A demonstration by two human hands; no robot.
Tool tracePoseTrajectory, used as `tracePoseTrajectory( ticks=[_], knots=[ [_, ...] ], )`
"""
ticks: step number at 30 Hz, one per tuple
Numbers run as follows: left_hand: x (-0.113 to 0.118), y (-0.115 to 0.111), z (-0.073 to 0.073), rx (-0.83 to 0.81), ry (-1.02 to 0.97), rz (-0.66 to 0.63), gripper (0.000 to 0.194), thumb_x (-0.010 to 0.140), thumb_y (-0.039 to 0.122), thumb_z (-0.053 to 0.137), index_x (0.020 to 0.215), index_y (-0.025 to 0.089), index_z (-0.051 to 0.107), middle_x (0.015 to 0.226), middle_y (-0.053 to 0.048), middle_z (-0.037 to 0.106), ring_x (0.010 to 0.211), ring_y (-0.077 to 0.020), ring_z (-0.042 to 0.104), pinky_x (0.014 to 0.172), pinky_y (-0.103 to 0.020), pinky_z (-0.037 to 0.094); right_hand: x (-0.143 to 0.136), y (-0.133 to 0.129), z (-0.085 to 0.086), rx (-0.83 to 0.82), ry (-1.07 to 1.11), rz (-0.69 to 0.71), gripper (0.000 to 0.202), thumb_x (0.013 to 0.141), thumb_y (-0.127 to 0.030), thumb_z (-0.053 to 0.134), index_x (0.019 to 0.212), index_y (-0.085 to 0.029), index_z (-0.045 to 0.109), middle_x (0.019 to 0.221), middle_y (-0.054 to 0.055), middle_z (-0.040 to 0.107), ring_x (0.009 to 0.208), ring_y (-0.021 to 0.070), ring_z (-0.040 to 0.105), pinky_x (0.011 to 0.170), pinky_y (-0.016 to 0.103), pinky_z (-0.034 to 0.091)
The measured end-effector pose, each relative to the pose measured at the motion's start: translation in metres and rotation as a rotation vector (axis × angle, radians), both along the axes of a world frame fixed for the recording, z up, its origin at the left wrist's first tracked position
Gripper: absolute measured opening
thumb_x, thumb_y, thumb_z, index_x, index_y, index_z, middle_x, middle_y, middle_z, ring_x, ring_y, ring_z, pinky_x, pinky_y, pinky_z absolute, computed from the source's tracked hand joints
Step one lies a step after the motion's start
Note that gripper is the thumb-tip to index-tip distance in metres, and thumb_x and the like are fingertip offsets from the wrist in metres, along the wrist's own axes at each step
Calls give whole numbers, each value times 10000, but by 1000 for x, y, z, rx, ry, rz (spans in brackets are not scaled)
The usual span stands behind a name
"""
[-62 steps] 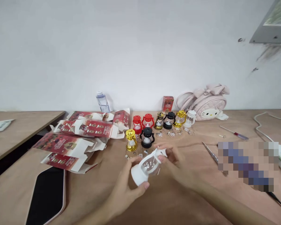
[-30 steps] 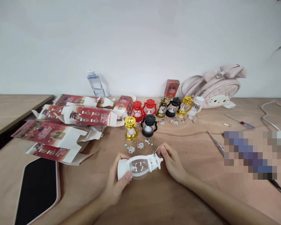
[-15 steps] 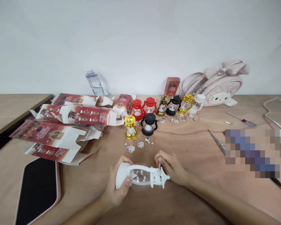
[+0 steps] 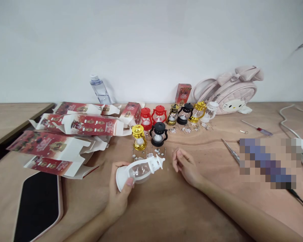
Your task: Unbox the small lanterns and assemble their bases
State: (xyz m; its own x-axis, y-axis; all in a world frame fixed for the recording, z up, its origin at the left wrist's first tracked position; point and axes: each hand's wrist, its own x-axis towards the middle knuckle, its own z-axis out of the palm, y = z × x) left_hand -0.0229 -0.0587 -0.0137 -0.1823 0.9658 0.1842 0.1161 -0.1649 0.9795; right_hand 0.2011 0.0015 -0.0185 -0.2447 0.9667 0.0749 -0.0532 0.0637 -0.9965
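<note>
A small white toy lantern [image 4: 140, 171] with a clear globe lies tilted in my left hand [image 4: 118, 196], its white base gripped and its cap pointing up and right. To the right of that cap, apart from it, is my right hand [image 4: 187, 165], fingers curled together; whatever they hold is hidden. Behind the lantern stand a gold lantern [image 4: 139, 137] and a black lantern [image 4: 159, 135]. Loose metal wires, button cells and small white plates lie before them, partly covered by the white lantern.
Red printed boxes [image 4: 57, 144] are heaped at left behind a phone [image 4: 37, 205]. Several more lanterns, a bottle [image 4: 100, 90] and a pink bag [image 4: 236, 90] line the back. At right lie a screwdriver [image 4: 264, 131], pointed tweezers [image 4: 231, 150] and a blurred-out object [image 4: 270, 163].
My right hand has moved away from the lantern's cap and slightly up; the wire it held there no longer shows at the cap. My left hand has lifted and tilted the lantern up and left.
</note>
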Motion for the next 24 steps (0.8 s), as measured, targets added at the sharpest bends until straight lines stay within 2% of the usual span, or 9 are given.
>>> tracePoseTrajectory(
  ticks=[2,4,7,9,11,14,18,21,24],
  knots=[
    [2,0,8,138,127,36,323,748,401,588,970,210,453,830,-7,519,590,-111,488,513,-225,412,8,10,-2,40,20,-202,375,905,-538,373,780,-205,493,468,-62,441,408,99,339,415,212,251],
    [5,0,16,284,240,16,329,711,341,612,967,220,445,805,-1,499,635,-129,500,550,-241,426,20,20,-2,126,-70,-365,367,912,-525,363,848,-203,526,498,-52,454,448,114,391,439,218,285],
    [9,-3,20,470,360,-1,373,668,295,625,982,228,437,771,4,460,655,-150,477,550,-264,419,37,31,2,291,-415,-493,387,929,-497,332,872,-203,577,552,-23,500,519,137,481,513,240,350],
    [10,-6,17,558,449,84,443,622,265,680,992,242,438,790,5,436,662,-158,457,549,-281,413,44,35,3,431,-743,-454,377,932,-458,344,849,-203,608,623,14,576,560,154,526,545,255,358],
    [9,-9,13,587,537,196,507,582,229,740,995,265,447,838,4,428,688,-166,467,573,-300,422,45,36,5,584,-1046,-343,342,934,-378,357,829,-195,626,698,57,636,589,169,555,564,267,349],
    [4,-7,11,587,603,256,467,609,231,753,971,291,465,947,-3,489,805,-205,543,684,-355,450,41,33,7,742,-1300,-198,294,915,-323,392,809,-178,625,725,92,657,624,189,581,586,283,341],
    [-4,4,17,631,722,145,333,694,246,686,962,288,493,922,4,660,905,-255,627,830,-442,389,40,27,7,862,-1318,-143,289,879,-395,467,748,-178,606,691,78,647,609,184,577,557,285,337],
    [-7,9,16,640,806,32,313,750,239,624,1049,289,542,906,-9,716,926,-262,646,830,-422,354,36,17,6,1047,-1114,-24,232,881,-307,489,709,-208,609,614,29,623,538,140,546,519,272,334],
    [-9,10,10,703,840,-82,404,790,187,583,1178,292,538,965,-17,722,956,-247,640,803,-373,358,19,-1,8,1295,-845,44,84,846,-247,574,781,-232,626,559,-21,604,455,103,498,467,256,321]
  ],
)
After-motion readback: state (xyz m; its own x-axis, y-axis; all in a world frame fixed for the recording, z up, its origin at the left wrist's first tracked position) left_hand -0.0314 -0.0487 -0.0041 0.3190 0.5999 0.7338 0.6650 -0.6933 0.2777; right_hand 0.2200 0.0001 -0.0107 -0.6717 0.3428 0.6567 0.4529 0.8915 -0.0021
